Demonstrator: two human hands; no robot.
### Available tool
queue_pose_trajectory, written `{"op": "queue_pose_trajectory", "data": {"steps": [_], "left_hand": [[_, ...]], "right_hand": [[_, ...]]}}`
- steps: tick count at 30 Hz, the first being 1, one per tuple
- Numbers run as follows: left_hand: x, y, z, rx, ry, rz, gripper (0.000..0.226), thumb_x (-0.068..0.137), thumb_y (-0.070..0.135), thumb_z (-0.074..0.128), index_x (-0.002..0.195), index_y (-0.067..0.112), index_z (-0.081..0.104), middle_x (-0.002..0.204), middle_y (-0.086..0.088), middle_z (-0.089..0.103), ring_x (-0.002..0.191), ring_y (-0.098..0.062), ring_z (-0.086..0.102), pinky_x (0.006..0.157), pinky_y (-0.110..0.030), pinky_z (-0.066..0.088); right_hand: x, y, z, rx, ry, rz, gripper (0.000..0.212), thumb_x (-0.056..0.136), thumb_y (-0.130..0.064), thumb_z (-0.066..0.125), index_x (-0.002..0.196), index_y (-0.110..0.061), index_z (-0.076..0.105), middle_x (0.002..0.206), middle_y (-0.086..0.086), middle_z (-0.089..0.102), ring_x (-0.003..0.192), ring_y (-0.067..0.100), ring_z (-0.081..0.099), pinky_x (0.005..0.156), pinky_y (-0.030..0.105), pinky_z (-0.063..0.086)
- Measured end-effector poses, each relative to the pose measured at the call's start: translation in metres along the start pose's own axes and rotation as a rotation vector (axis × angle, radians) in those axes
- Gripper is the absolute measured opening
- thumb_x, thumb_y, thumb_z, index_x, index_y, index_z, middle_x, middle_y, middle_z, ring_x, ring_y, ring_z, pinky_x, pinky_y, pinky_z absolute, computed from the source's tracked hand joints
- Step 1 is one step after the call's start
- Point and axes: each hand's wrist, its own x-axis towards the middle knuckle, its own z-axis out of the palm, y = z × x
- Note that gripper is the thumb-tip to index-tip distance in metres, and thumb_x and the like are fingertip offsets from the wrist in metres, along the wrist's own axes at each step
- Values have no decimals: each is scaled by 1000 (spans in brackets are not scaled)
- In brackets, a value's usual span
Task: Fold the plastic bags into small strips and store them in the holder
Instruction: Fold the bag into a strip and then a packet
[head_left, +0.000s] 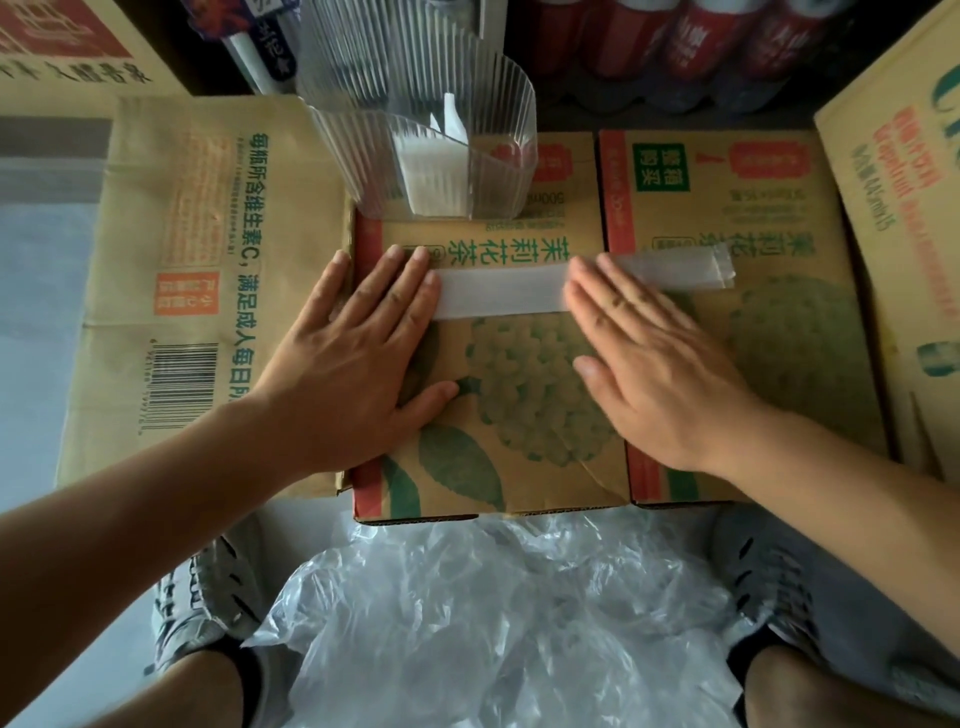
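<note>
A plastic bag folded into a long white strip (501, 291) lies flat across the top of a cardboard box (519, 415). My left hand (358, 348) presses flat on the strip's left end, fingers straight. My right hand (649, 353) lies flat over the strip's right part, and the strip's thin end (691, 267) sticks out past the fingers. A clear ribbed plastic holder (431, 140) stands behind the strip, with a folded white bag (434, 176) inside it. A heap of loose clear plastic bags (498, 623) lies at my feet.
More cardboard boxes surround the work box: one on the left (197, 249), one adjoining on the right (753, 218), another at the far right (914, 208). Red shrink-wrapped bottles (675, 47) stand behind. My grey shoes (202, 608) flank the bag heap.
</note>
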Motion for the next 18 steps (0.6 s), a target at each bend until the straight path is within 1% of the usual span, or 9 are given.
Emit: {"op": "queue_pose_trajectory", "data": {"steps": [3, 5, 7, 8, 10, 12, 13, 15, 18], "left_hand": [[1, 1, -4, -12, -21, 3, 91, 99, 69, 18, 160, 3, 19, 168, -17, 14, 157, -32, 12, 124, -58, 15], [5, 3, -13, -34, 2, -1, 86, 100, 66, 25, 155, 1, 34, 164, -20, 29, 152, -36, 26, 123, -57, 21], [16, 7, -25, -84, 58, -22, 71, 100, 59, 34, 138, 2, 54, 147, -20, 51, 136, -38, 45, 116, -52, 34], [24, 10, -31, -120, 75, -39, 62, 100, 54, 38, 130, 5, 57, 136, -17, 57, 127, -37, 51, 108, -50, 41], [43, 17, -42, -191, 88, -55, 47, 100, 45, 44, 128, 8, 56, 126, -12, 61, 118, -34, 56, 97, -49, 47], [60, 24, -50, -191, 75, -48, 44, 98, 41, 48, 130, 12, 55, 124, -9, 62, 115, -33, 59, 95, -49, 48], [67, 25, -53, -168, 65, -47, 45, 97, 43, 50, 131, 13, 55, 123, -8, 63, 113, -33, 60, 96, -48, 46], [75, 25, -61, -143, 33, -58, 49, 96, 48, 55, 135, 17, 54, 124, -5, 64, 112, -31, 62, 96, -46, 46], [78, 20, -69, -158, -53, -94, 52, 92, 47, 65, 138, 24, 55, 130, -1, 60, 108, -26, 64, 89, -42, 52]], "right_hand": [[-4, 11, 3, 36, 57, 14, 65, 106, -45, 17, 162, -14, 6, 171, 3, -2, 157, 14, -8, 129, 39, 3], [-2, 10, 4, 70, 94, 16, 65, 106, -44, 21, 162, -12, 15, 171, 3, 6, 158, 15, -1, 129, 38, 4], [2, 9, 2, 103, 141, 23, 64, 105, -44, 26, 159, -10, 28, 170, 3, 17, 158, 17, 9, 128, 38, 9], [4, 10, 0, 113, 170, 20, 63, 104, -43, 29, 156, -10, 36, 168, 4, 24, 156, 19, 16, 127, 39, 13], [8, 13, -4, 124, 237, 3, 57, 101, -40, 37, 146, -9, 52, 160, 6, 40, 150, 24, 32, 123, 43, 24], [13, 16, -7, 134, 289, -8, 51, 98, -39, 43, 135, -9, 62, 150, 6, 51, 141, 26, 42, 116, 46, 31], [15, 17, -8, 140, 302, -11, 49, 97, -39, 45, 132, -10, 65, 146, 6, 54, 137, 26, 45, 113, 46, 32], [17, 20, -9, 155, 303, -13, 49, 96, -40, 46, 130, -10, 65, 142, 5, 57, 134, 26, 47, 111, 46, 34], [18, 24, -8, 152, 307, -23, 50, 96, -40, 47, 133, -10, 62, 140, 5, 58, 131, 26, 48, 110, 48, 39]]}}
